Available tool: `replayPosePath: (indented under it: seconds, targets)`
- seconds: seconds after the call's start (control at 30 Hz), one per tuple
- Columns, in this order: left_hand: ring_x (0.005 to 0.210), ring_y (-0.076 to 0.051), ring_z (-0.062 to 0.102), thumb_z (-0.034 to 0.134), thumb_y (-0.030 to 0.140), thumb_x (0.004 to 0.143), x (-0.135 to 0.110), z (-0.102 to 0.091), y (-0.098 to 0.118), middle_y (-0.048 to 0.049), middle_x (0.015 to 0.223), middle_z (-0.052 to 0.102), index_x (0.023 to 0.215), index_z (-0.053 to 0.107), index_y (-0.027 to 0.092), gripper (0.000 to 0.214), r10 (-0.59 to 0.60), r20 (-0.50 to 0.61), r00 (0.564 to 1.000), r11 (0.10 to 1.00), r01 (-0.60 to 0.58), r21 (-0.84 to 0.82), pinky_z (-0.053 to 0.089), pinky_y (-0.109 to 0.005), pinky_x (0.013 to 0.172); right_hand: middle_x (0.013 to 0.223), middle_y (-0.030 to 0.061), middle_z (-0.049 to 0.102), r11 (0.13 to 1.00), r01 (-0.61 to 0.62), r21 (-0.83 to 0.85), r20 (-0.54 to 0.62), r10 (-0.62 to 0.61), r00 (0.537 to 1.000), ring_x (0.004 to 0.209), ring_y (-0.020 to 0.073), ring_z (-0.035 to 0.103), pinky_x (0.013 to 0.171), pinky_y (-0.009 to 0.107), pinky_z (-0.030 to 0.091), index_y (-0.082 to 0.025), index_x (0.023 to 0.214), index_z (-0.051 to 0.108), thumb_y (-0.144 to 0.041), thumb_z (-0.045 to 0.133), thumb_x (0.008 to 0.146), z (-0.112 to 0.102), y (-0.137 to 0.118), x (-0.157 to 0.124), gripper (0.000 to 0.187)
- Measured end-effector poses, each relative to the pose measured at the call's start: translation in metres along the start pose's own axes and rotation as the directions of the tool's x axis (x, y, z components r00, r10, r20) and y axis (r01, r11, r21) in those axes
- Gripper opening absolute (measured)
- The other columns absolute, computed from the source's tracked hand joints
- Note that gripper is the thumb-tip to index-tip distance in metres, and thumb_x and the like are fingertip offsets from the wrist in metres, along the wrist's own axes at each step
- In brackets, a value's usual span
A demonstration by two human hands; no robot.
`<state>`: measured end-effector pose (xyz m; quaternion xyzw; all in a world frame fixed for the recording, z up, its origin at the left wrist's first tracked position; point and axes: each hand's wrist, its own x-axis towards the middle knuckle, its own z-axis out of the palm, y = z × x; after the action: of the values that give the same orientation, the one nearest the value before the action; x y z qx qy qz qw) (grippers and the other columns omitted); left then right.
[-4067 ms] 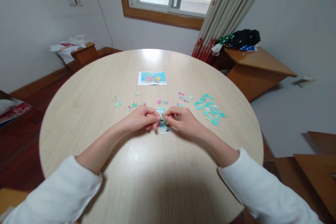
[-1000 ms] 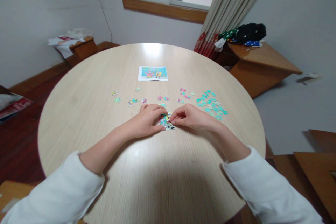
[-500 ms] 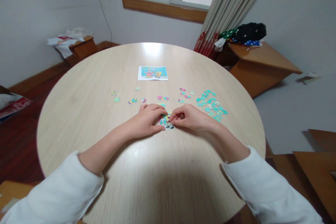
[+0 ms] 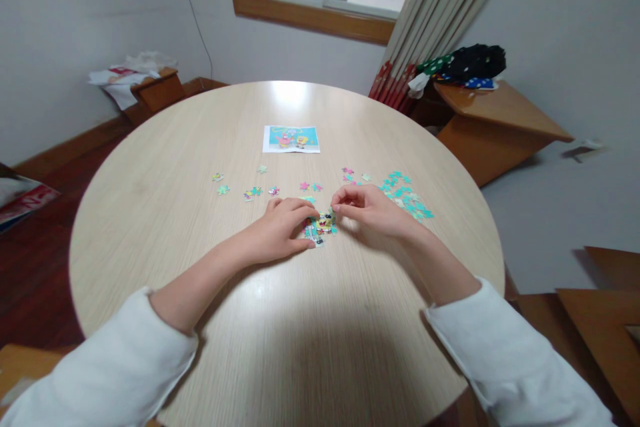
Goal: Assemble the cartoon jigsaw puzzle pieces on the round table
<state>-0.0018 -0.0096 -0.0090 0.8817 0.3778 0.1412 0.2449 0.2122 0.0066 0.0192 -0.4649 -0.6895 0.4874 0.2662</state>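
A small joined patch of jigsaw pieces (image 4: 323,225) lies on the round wooden table (image 4: 280,340) in front of me. My left hand (image 4: 280,230) rests curled against its left side, fingertips pressing on it. My right hand (image 4: 367,208) hovers just right of and above the patch, its fingers pinched together; whether a piece is between them I cannot make out. Loose pieces (image 4: 255,192) lie in a row beyond the hands, and a heap of teal pieces (image 4: 407,199) sits to the right. A printed reference picture (image 4: 291,138) lies further back.
A wooden side table (image 4: 495,123) with dark and dotted cloth stands at the right near a curtain (image 4: 435,13). A low stand with papers (image 4: 143,83) is at the far left. Wooden boards (image 4: 605,293) lie on the floor to the right.
My right hand has lifted off the joined patch and shifted a little up and to the right, leaving more of the patch visible. My left hand has stayed on it.
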Motion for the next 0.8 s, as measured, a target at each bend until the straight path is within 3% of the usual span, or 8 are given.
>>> replayPosePath:
  seconds: [0.2, 0.67, 0.8]
  targets:
    - [0.123, -0.026, 0.046, 0.061, 0.030, 0.080, 0.000, -0.002, 0.002, -0.0094, 0.125, 0.058, 0.115, 0.057, 0.020, 0.036, -0.013, -0.002, 1.000, 1.000, 0.013, 0.008, 0.025, -0.044, 0.105, 0.061, 0.0003, 0.065, 0.987, -0.046, 0.156, -0.068, 0.057, 0.996, 0.063, 0.0130, 0.063, 0.063, 0.025, 0.047, -0.018, 0.074, 0.052, -0.023, 0.057, 0.080, 0.003, 0.001, 0.001, 0.009]
    - [0.123, -0.025, 0.046, 0.060, 0.026, 0.080, 0.000, -0.003, 0.002, -0.0083, 0.125, 0.058, 0.116, 0.059, 0.022, 0.037, 0.013, -0.008, 1.000, 1.000, -0.013, 0.012, 0.025, -0.044, 0.106, 0.053, -0.0028, 0.061, 0.986, -0.049, 0.161, -0.017, 0.053, 0.998, 0.052, 0.0107, 0.059, 0.057, 0.024, 0.046, -0.017, 0.078, 0.057, -0.026, 0.060, 0.077, 0.010, 0.002, -0.002, 0.009]
    - [0.122, -0.026, 0.047, 0.060, 0.028, 0.080, -0.001, -0.002, 0.001, -0.0097, 0.125, 0.057, 0.109, 0.063, 0.021, 0.030, 0.015, -0.015, 1.000, 1.000, -0.015, 0.018, 0.025, -0.045, 0.106, 0.052, -0.0030, 0.060, 0.989, -0.050, 0.138, -0.011, 0.052, 0.999, 0.051, 0.0115, 0.060, 0.055, 0.025, 0.047, -0.017, 0.080, 0.057, -0.028, 0.062, 0.077, 0.010, 0.004, -0.002, 0.012]
